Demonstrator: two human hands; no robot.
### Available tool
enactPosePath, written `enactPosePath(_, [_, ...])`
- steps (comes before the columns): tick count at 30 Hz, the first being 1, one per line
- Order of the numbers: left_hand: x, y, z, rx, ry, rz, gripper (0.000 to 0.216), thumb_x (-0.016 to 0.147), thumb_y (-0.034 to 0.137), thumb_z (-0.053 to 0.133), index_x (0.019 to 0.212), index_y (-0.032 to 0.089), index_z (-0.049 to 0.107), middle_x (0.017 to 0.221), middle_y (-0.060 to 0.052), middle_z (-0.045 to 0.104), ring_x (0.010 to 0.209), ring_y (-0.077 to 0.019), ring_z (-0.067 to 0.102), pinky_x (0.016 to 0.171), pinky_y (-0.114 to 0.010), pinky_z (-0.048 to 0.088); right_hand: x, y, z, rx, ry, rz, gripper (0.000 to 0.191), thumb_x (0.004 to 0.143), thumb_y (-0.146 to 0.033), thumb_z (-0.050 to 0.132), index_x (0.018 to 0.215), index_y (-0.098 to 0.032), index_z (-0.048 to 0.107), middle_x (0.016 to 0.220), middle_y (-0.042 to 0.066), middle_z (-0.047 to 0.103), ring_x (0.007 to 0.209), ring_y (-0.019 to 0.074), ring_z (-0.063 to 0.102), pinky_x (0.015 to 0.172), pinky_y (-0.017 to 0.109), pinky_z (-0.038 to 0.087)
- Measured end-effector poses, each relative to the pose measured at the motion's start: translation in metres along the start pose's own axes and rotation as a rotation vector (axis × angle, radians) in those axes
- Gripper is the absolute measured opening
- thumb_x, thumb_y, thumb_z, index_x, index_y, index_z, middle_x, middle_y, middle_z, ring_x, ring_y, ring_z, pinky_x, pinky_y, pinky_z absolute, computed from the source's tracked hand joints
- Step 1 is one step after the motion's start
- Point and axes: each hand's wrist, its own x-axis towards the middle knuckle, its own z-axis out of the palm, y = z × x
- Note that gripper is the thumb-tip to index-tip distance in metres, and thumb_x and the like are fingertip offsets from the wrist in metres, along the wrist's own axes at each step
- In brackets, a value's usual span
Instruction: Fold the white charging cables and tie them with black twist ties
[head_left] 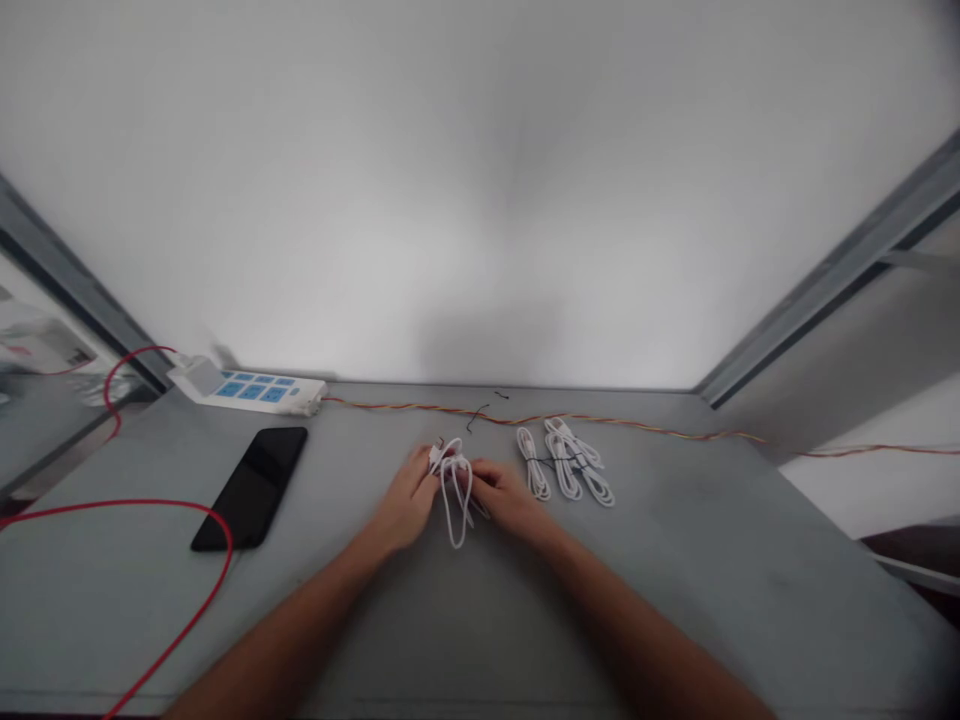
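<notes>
1. Nearest, the grey tabletop (697,590) ends at a straight front edge; its surface spreads between this edge and the hands, and widely toward the right.
2. A red cable (150,502) curves in from the left and crosses the near end of a black phone (251,488), which lies face up.
3. At centre, a looped white cable (454,464) is held between both hands, its loops hanging toward the front edge. The left hand (409,495) has its fingers narrowed around the left side; the right hand (514,497) grips the right side in a narrow pinch, fingertips partly hidden.
4. Just right of the right hand, white coiled cables (564,465) lie side by side, a dark tie across them.
5. Behind, a twisted wire (645,429) runs along the back edge; short black ties (502,395) lie near it.
6. At back left stands a power strip (259,392) with blue sockets and a white adapter (196,378); its markings are too small to read.
7. Farthest, a pale panel (480,200) bounds the back.
</notes>
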Motion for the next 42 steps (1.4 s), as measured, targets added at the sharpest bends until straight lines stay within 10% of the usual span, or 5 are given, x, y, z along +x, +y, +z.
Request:
enactPosePath(10, [0.006,-0.003,0.006,-0.477,-0.119,-0.436,0.047,0.084,0.050,0.042,0.110,0.015,0.057,0.090,-0.010,0.069,0.064,-0.0195,0.065,0.042,-0.022,0.040,0.002,0.001,-0.003,0.186,0.086,0.128,0.040,0.075,-0.055,0.057,0.064,-0.017,0.058,0.051,-0.005,0.044,0.040,0.0076,0.038,0.039,0.022,0.032])
enactPosePath(19, [0.001,0.004,0.005,-0.161,-0.231,-0.210,0.041,0.073,0.032,0.068,0.109,0.016,0.055,0.090,-0.004,0.067,0.081,-0.0174,0.062,0.071,-0.027,0.048,0.000,-0.001,0.002,0.268,0.008,0.139,0.030,0.077,-0.045,0.058,0.089,-0.018,0.066,0.061,-0.002,0.058,0.045,0.0078,0.046,0.045,0.021,0.039])
enactPosePath(35, [-0.006,0.002,0.002,0.502,-0.176,-0.030,0.025,0.087,0.035,0.045,0.101,0.018,0.056,0.081,-0.008,0.066,0.072,-0.0236,0.062,0.065,-0.030,0.041,-0.007,0.000,0.000,0.072,0.050,-0.073,0.047,0.082,-0.045,0.058,0.121,-0.020,0.049,0.077,-0.001,0.055,0.061,0.0115,0.050,0.054,0.024,0.041])
enactPosePath(42, [-0.008,-0.002,0.004,0.693,-0.245,-0.024,0.032,0.082,0.029,0.050,0.111,0.017,0.058,0.082,-0.012,0.069,0.073,-0.0290,0.065,0.067,-0.034,0.043,-0.010,0.001,0.005,-0.166,0.066,-0.056,0.028,0.083,-0.044,0.058,0.097,-0.021,0.057,0.074,-0.001,0.059,0.064,0.0141,0.054,0.058,0.026,0.040])
